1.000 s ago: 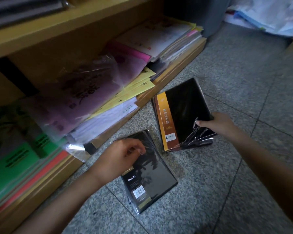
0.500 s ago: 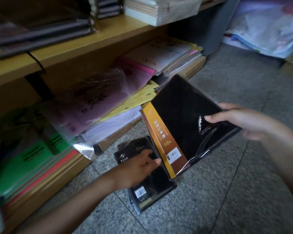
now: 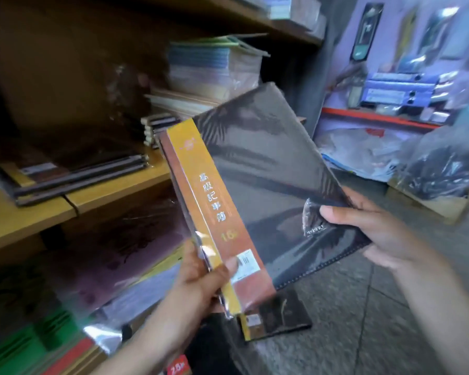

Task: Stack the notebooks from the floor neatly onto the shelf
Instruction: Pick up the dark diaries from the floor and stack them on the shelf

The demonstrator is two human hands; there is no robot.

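Black notebook [image 3: 260,185] held between both hands [image 3: 201,282] — above floor.

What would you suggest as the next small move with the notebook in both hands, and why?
Probably swing the plastic-wrapped black notebook with the orange spine band leftward and lay it flat on the dark notebook stack on the yellow wooden shelf: the left hand and right hand both grip it, tilted, in the air.

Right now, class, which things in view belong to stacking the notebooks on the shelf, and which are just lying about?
Belongs to the job:
held notebook, gripped by left hand and right hand
floor notebook
shelf

Just lying about:
pastel book stack
blue binders
plastic bags
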